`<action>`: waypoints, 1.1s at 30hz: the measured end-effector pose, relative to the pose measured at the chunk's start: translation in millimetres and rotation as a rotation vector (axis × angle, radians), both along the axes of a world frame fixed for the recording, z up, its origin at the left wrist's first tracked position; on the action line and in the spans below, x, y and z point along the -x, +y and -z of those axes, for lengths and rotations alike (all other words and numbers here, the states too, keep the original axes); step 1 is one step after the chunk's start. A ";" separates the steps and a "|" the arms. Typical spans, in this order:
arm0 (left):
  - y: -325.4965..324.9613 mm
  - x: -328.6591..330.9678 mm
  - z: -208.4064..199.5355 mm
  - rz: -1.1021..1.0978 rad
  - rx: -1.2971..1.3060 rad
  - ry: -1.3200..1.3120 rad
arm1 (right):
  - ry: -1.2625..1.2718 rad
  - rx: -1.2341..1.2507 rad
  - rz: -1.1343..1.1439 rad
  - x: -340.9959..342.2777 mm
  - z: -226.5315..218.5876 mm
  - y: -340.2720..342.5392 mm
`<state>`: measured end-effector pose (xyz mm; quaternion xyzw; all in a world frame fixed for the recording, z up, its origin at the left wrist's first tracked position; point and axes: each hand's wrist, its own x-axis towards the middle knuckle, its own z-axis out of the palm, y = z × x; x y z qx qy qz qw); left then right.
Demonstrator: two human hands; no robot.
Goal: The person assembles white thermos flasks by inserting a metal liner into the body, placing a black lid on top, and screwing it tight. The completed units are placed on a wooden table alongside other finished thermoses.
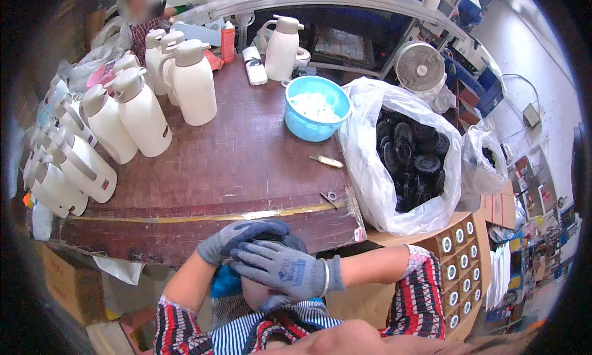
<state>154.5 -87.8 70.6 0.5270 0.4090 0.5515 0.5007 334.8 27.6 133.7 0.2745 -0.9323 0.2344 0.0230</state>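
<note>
Both my hands wear grey knit gloves and meet close to my body, just off the table's near edge. My left hand curls over the top of a pale jug-like vessel, most of which the gloves hide. Lying across it, my right hand has its fingers bent over the same top, overlapping the left. A dark patch shows between the gloves; I cannot make out what part it is. Several cream vacuum jugs with beige lids and handles stand at the table's left side, some leaning.
On the brown table are a light blue basin of small white parts, a knife, a small metal tool and a red spray can. Right: a bag of black lids, a divided carton. Another person is far left.
</note>
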 end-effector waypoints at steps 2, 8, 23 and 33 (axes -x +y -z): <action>-17.9 2.1 -7.7 -0.087 0.158 0.003 | 0.074 -0.026 -0.128 -6.6 -6.5 22.8; -44.4 -28.2 5.0 -0.297 0.109 0.277 | -0.030 -0.001 -0.390 -12.1 23.4 44.5; 43.1 -14.5 49.2 0.233 0.216 -0.276 | -0.093 0.291 -0.254 20.6 18.5 2.6; -24.3 -36.4 76.6 0.033 0.519 -1.022 | 0.028 -0.017 1.029 -50.1 26.6 147.6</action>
